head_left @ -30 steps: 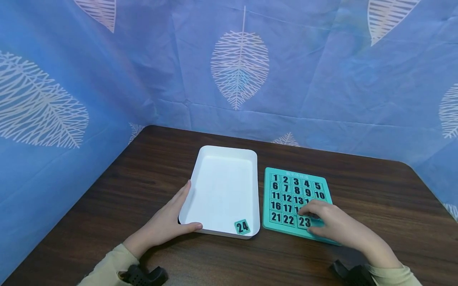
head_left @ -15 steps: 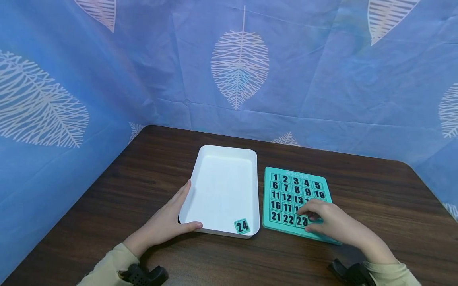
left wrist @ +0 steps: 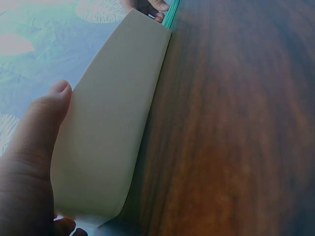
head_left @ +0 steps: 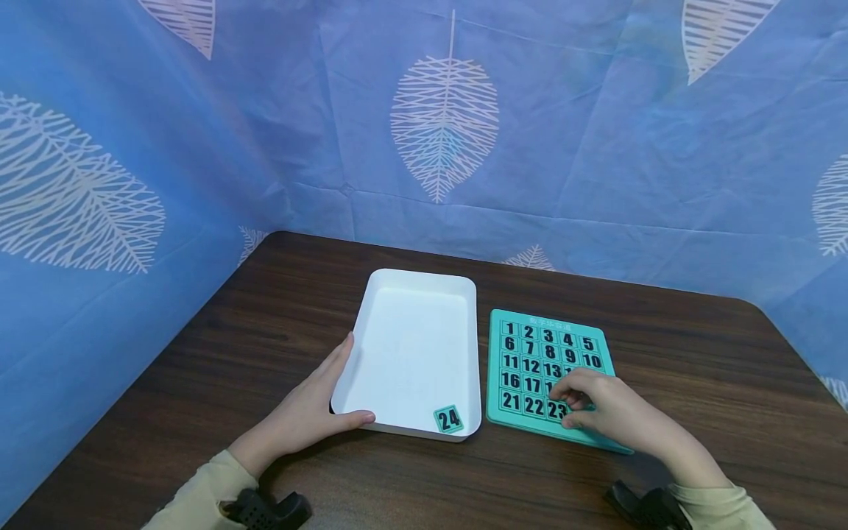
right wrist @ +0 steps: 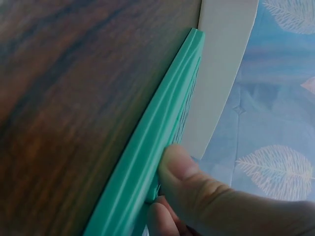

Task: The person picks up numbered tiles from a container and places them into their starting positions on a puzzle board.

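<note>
My left hand [head_left: 298, 412] holds the near-left corner of a white tray [head_left: 404, 434], its thumb on the near rim and its fingers along the left side. A loose number tile 24 [head_left: 448, 419] lies askew in the tray's near-right corner. To the right is a green number puzzle board [head_left: 530, 427] with rows of numbered tiles. My right hand [head_left: 606, 405] bends over its near-right part, thumb and index finger at the two sides of number tile 23 [head_left: 556, 409]. That hand covers the board's lower right tiles. In the right wrist view, the thumb [right wrist: 179, 164] overlaps the board's edge.
Tray and board stand side by side on a dark wooden table [head_left: 430, 493], a narrow gap between them. A blue cloth with white leaf prints [head_left: 596, 147] hangs behind and to the left. Black camera mounts [head_left: 268, 509] sit at both wrists.
Number tile 23 has slid slightly left on the board, the right thumb and fingers moving with it. The left hand, tray and tile 24 stay as they were.
</note>
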Demonstrator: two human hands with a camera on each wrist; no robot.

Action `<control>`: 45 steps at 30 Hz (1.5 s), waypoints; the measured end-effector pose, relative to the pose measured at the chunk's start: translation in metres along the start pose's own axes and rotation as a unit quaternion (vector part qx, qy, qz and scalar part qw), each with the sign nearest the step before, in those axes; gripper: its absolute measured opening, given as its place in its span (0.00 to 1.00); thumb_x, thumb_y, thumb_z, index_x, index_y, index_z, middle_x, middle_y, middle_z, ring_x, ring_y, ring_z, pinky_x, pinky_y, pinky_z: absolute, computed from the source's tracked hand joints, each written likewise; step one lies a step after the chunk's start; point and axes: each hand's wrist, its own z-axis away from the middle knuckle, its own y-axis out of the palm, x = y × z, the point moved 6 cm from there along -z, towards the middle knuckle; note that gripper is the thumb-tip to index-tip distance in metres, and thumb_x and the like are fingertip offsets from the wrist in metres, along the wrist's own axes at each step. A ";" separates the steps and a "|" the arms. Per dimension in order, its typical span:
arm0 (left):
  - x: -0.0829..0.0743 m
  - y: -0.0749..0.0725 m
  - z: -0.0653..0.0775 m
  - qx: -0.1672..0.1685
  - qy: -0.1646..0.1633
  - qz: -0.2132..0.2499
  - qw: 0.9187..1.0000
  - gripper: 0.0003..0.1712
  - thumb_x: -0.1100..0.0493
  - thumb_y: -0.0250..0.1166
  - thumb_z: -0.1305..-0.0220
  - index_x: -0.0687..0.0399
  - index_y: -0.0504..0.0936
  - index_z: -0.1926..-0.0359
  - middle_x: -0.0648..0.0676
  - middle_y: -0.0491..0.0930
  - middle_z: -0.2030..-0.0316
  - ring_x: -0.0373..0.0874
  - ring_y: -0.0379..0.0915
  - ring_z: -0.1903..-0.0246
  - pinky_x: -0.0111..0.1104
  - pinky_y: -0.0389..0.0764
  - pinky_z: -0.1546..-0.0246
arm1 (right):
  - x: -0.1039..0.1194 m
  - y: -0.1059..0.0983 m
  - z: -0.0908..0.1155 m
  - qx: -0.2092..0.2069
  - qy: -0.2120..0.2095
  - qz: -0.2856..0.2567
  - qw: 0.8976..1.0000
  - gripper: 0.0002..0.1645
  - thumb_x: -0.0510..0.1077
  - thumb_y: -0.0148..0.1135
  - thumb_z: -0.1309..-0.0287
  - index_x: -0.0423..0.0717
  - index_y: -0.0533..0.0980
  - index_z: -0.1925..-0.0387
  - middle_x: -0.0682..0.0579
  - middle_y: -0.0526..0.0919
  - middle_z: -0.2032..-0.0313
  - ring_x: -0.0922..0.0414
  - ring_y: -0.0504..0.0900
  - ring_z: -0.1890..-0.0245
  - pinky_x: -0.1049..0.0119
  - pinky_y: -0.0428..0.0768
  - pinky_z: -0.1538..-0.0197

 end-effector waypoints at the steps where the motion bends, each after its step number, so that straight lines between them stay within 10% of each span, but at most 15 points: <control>1: 0.000 0.000 0.000 0.000 0.000 0.000 1.000 0.67 0.29 0.67 0.51 0.47 0.36 0.24 0.54 0.40 0.25 0.54 0.42 0.29 0.58 0.59 0.39 | 0.000 0.000 0.000 -0.001 -0.001 -0.001 1.000 0.18 0.45 0.73 0.53 0.49 0.79 0.58 0.60 0.75 0.63 0.65 0.72 0.67 0.69 0.75 0.67; 19: 0.000 -0.001 0.000 -0.002 0.001 -0.005 1.000 0.67 0.29 0.66 0.52 0.47 0.36 0.24 0.54 0.39 0.25 0.55 0.41 0.29 0.60 0.59 0.39 | 0.005 0.002 -0.009 -0.053 0.022 -0.006 0.998 0.24 0.48 0.76 0.58 0.47 0.79 0.56 0.59 0.77 0.63 0.64 0.76 0.65 0.67 0.79 0.63; 33: 0.000 0.000 0.000 0.001 -0.001 -0.003 1.000 0.67 0.28 0.66 0.52 0.47 0.36 0.24 0.54 0.40 0.25 0.55 0.42 0.29 0.59 0.60 0.40 | 0.062 0.011 -0.034 -0.097 -0.043 -0.064 0.992 0.23 0.48 0.74 0.54 0.48 0.79 0.54 0.56 0.80 0.58 0.60 0.78 0.63 0.64 0.80 0.61; 45: 0.000 0.000 0.000 -0.003 -0.002 0.002 1.000 0.68 0.29 0.68 0.53 0.45 0.36 0.24 0.52 0.40 0.25 0.53 0.42 0.29 0.59 0.60 0.40 | 0.110 0.043 -0.069 0.004 -0.123 -0.072 0.990 0.18 0.40 0.72 0.50 0.44 0.81 0.55 0.54 0.80 0.59 0.58 0.76 0.62 0.67 0.79 0.58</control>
